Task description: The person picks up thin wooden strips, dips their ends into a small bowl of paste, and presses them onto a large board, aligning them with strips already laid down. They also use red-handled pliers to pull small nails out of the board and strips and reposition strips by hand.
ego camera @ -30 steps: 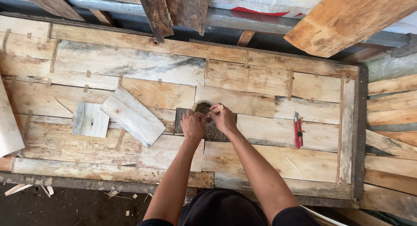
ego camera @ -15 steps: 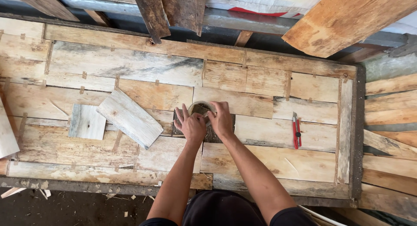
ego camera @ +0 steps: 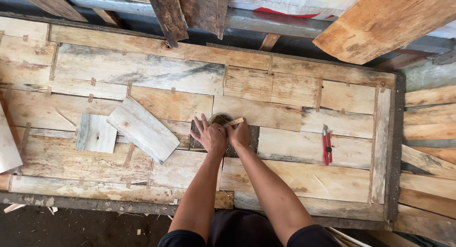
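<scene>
So the person is leaning over a big bench (ego camera: 294, 180) made of patched-together pale planks, both arms stretched out to the middle of it. Both hands sit on a small dark board (ego camera: 251, 139) that lies flat around the centre of the bench, just near of a gap with a round tin (ego camera: 220, 119) showing at its far edge.

The left hand (ego camera: 209, 135) is pressed flat on the dark board, fingers spread wide and pointing to the far side, not gripping anything. The right hand (ego camera: 239, 134) is right beside it, touching or almost touching it, and its grip is pinched narrow on a short wood stick (ego camera: 234, 122) that pokes out toward the far right, over the edge of the tin. Can't tell if the stick's tip actually touches the tin.

Left of the hands, two loose offcuts lie on the bench: a long pale plank (ego camera: 143, 129) set at a slant, and a smaller greyish square piece (ego camera: 96, 133) just left of it, touching or nearly so. Well off to the right, a red utility knife (ego camera: 327, 145) lies flat with its blade end pointing far.

Beyond the far edge, dark planks (ego camera: 187, 9) and a big orange-brown board (ego camera: 384, 19) lean over it.
</scene>
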